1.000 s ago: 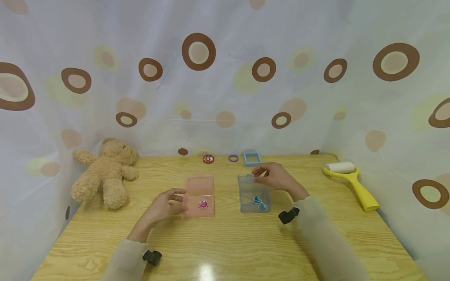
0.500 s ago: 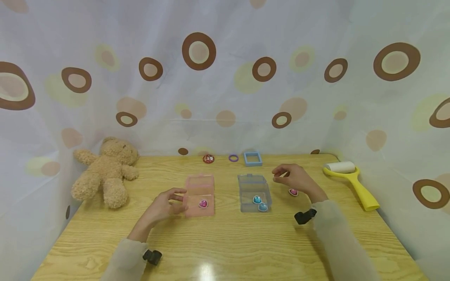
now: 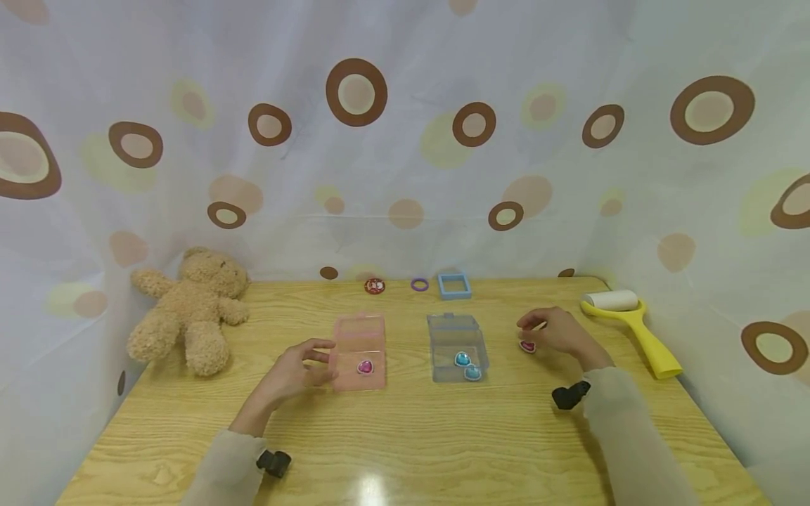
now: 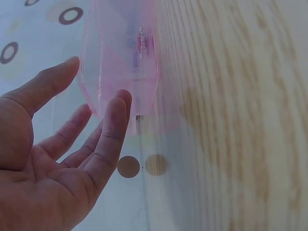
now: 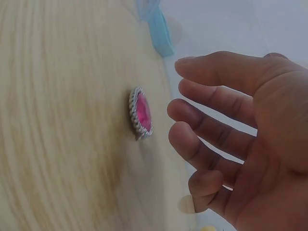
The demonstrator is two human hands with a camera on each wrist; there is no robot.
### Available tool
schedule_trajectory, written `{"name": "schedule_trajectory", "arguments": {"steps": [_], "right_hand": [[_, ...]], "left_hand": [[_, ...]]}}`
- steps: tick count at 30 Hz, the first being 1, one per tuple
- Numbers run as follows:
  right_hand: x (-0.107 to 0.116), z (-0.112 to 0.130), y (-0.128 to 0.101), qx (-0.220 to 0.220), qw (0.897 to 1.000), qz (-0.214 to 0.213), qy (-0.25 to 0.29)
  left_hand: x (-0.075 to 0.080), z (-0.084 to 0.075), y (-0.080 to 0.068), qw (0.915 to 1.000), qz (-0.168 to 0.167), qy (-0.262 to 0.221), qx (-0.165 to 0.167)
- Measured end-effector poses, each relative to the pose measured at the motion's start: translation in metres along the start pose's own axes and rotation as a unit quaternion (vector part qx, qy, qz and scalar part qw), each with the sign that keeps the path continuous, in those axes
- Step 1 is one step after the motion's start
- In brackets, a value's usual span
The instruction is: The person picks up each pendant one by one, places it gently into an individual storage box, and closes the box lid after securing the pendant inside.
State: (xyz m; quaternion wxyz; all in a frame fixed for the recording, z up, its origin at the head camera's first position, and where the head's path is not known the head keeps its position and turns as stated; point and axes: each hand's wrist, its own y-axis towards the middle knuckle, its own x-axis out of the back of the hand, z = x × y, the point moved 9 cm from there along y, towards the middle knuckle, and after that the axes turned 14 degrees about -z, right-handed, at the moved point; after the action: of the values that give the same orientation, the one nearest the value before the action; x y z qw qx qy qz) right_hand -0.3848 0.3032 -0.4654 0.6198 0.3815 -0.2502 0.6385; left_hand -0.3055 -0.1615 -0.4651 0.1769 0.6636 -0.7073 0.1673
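My right hand [image 3: 555,332] hovers over a pink gem with a silvery beaded rim [image 5: 141,113], which lies on the table at the right. Its fingers are relaxed and hold nothing; a gap shows between fingertips and gem in the right wrist view. At the left edge of a pink see-through box [image 3: 373,381] my left hand [image 3: 297,372] stays with its fingers spread. Inside that box, its lid folded back, sits a magenta gem [image 3: 365,367]. A bluish-grey see-through box [image 3: 441,372], lid back too, contains a teal gem [image 3: 463,359] and a light blue gem [image 3: 472,372].
A teddy bear [image 3: 193,309] sits at the back left. Along the back edge lie a red round badge [image 3: 375,286], a purple ring [image 3: 420,284] and a blue square frame [image 3: 454,287]. A yellow-handled lint roller [image 3: 639,330] lies far right. A patterned curtain [image 3: 405,140] surrounds the table.
My right hand has moved from above the bluish-grey box rightward to the pink gem, which came into view beneath it. The left hand has stayed in place.
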Motion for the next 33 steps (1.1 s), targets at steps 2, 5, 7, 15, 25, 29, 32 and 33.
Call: {"name": "schedule_trajectory", "arguments": {"steps": [2, 5, 7, 15, 25, 29, 32, 33], "right_hand": [[-0.001, -0.005, -0.003, -0.013, 1.000, 0.010, -0.003], [-0.004, -0.011, -0.007, -0.023, 0.999, 0.026, -0.017], [-0.006, -0.014, -0.009, -0.026, 0.999, 0.032, -0.025], [-0.012, -0.020, -0.013, -0.020, 0.998, 0.044, -0.029], [-0.010, -0.021, -0.011, -0.008, 0.999, 0.036, -0.035], [-0.009, -0.020, -0.011, -0.013, 0.999, 0.033, -0.030], [-0.007, -0.017, -0.011, -0.019, 0.999, 0.028, -0.018], [-0.006, -0.015, -0.012, -0.020, 0.999, 0.027, -0.014]], "left_hand": [[0.000, 0.000, 0.000, 1.0000, -0.001, -0.001, 0.001], [0.000, 0.000, -0.001, 1.0000, -0.003, -0.001, 0.002], [0.000, 0.000, -0.001, 1.0000, -0.003, -0.003, 0.002], [0.000, 0.003, -0.002, 1.0000, 0.001, -0.007, 0.001], [0.000, 0.002, -0.001, 1.0000, -0.002, -0.003, 0.004], [0.000, 0.001, 0.000, 1.0000, -0.002, -0.003, 0.002], [0.000, 0.001, 0.001, 1.0000, -0.002, -0.004, 0.000], [0.000, 0.002, 0.001, 1.0000, -0.002, -0.003, 0.000]]}}
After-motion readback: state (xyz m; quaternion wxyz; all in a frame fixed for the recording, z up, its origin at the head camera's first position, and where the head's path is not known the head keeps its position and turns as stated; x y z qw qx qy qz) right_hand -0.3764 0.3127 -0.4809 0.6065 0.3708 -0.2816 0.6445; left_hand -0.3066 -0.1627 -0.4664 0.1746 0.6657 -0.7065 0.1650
